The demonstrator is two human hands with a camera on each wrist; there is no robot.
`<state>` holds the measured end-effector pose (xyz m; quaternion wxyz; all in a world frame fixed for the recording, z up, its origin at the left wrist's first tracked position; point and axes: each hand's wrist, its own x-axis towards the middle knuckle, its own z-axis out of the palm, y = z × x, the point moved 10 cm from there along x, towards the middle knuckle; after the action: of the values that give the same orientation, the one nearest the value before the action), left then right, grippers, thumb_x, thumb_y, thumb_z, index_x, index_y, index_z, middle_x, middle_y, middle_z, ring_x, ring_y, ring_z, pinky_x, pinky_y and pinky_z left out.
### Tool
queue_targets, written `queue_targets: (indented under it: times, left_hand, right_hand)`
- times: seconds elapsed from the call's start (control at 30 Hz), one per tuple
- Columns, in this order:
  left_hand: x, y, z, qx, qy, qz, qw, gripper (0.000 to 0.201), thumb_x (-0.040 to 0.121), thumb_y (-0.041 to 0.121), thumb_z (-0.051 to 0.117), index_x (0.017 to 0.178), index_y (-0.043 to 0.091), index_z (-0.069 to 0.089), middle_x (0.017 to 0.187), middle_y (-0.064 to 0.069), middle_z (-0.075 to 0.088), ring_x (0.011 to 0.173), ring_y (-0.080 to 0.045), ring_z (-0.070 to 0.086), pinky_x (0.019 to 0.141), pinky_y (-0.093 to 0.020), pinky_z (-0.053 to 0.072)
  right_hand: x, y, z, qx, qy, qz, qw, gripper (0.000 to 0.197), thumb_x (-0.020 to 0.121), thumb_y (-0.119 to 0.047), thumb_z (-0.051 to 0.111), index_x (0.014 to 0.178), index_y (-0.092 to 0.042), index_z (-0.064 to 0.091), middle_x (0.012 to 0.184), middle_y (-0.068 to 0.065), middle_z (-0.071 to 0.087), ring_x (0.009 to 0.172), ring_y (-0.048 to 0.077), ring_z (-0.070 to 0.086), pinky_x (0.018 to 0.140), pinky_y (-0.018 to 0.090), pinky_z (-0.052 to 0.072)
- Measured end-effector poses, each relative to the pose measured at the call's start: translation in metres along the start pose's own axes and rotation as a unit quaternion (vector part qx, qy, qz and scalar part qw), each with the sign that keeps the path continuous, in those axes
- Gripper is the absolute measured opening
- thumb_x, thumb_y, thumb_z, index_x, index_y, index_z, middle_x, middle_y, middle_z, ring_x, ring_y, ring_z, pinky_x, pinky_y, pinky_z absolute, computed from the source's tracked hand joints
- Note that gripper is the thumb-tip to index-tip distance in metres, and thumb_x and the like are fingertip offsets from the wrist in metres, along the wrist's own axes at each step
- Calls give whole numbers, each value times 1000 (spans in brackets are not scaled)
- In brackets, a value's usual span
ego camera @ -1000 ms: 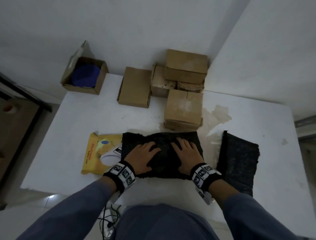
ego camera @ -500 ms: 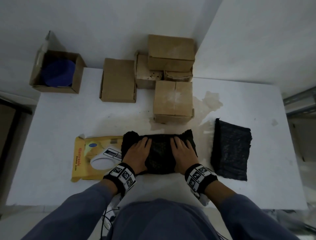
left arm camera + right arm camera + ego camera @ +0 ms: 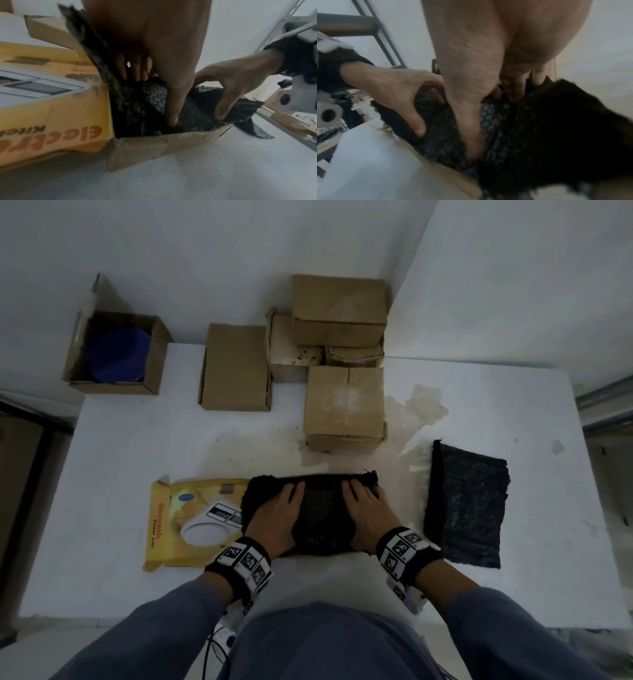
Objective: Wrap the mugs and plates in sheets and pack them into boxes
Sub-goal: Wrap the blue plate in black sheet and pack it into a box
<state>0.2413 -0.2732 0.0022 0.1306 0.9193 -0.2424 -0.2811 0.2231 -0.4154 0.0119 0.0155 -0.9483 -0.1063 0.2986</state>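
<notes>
A bundle wrapped in black bubble sheet (image 3: 322,508) lies at the table's front, at the open right end of a yellow kitchen-scale box (image 3: 178,518). My left hand (image 3: 274,515) grips its left half and my right hand (image 3: 368,511) its right half, fingers over the far side and thumbs down the near side. In the left wrist view the bundle (image 3: 154,97) sits between the box's brown flaps (image 3: 154,146). In the right wrist view the sheet (image 3: 539,128) bulges beside my right hand (image 3: 471,81). What the sheet holds is hidden.
A folded black sheet (image 3: 466,505) lies to the right on the white table (image 3: 137,446). At the back left an open carton (image 3: 154,357) holds a blue plate (image 3: 116,354). Closed cartons (image 3: 236,368) (image 3: 344,402) (image 3: 339,302) crowd the back middle.
The bundle has become narrower, its ends drawn in under my hands. Both hands have slid further over its far edge, and my head has tilted so the table sits lower in view.
</notes>
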Motion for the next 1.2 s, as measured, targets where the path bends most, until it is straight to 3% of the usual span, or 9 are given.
queue_targets:
  times: [0.1, 0.17, 0.27, 0.37, 0.63, 0.8, 1.0, 1.2]
  left_hand:
    - [-4, 10, -10, 8, 39, 32, 999, 114, 67, 38, 82, 155, 12, 16, 150, -12, 29, 131, -28, 41, 97, -35, 46]
    - [-2, 14, -12, 5, 47, 54, 997, 115, 66, 46, 82, 155, 14, 17, 155, -10, 24, 139, -27, 32, 108, -36, 38]
    - [7, 13, -5, -3, 22, 54, 998, 125, 62, 54, 83, 156, 14, 9, 161, -6, 14, 145, -24, 23, 117, -37, 27]
    - [14, 9, 1, -18, 4, 32, 999, 134, 56, 56, 85, 156, 15, 5, 161, -5, 13, 141, -24, 30, 116, -37, 31]
    - [22, 7, -1, -59, -3, 14, 998, 138, 46, 53, 91, 153, 19, 10, 146, -3, 17, 127, -27, 43, 102, -37, 48]
    - [20, -2, 7, -96, 0, 6, 995, 138, 43, 59, 88, 152, 16, 15, 149, -3, 23, 132, -24, 38, 112, -33, 37]
    - [23, -1, 8, -76, -3, 15, 997, 139, 38, 64, 85, 150, 16, 18, 144, -2, 23, 131, -22, 35, 113, -34, 35]
    - [23, -1, 10, 8, -15, 17, 1000, 143, 44, 70, 80, 154, 19, 5, 154, -2, 20, 141, -23, 26, 116, -43, 28]
  right_hand:
    - [-1, -2, -14, -32, 28, -13, 999, 105, 69, -40, 77, 150, -6, 21, 148, 17, 31, 132, 32, 37, 113, 46, 19]
    - [-2, -3, -23, -50, 51, -8, 997, 98, 68, -35, 77, 148, -8, 28, 144, 15, 37, 127, 32, 40, 109, 44, 25]
    - [0, -6, -16, -51, 30, -8, 998, 105, 69, -34, 77, 151, -5, 18, 149, 15, 33, 133, 31, 36, 111, 44, 24]
    - [2, -3, -9, -52, 4, 9, 999, 113, 70, -35, 77, 153, -4, 6, 155, 13, 25, 138, 29, 27, 112, 47, 19]
    - [9, 0, -11, -73, -15, 38, 996, 127, 59, -43, 83, 151, -6, 4, 143, 14, 28, 130, 33, 28, 105, 51, 24]
    - [10, 2, -12, -91, -17, 32, 995, 124, 60, -44, 83, 151, -6, 7, 142, 17, 28, 131, 34, 27, 110, 56, 16]
    - [15, -1, -14, -104, -29, 26, 994, 123, 57, -44, 84, 148, -1, 13, 141, 19, 29, 131, 35, 28, 110, 59, 16]
    - [18, -1, -11, -88, -35, 33, 995, 122, 53, -44, 86, 146, -2, 18, 141, 17, 29, 131, 34, 28, 109, 59, 18]
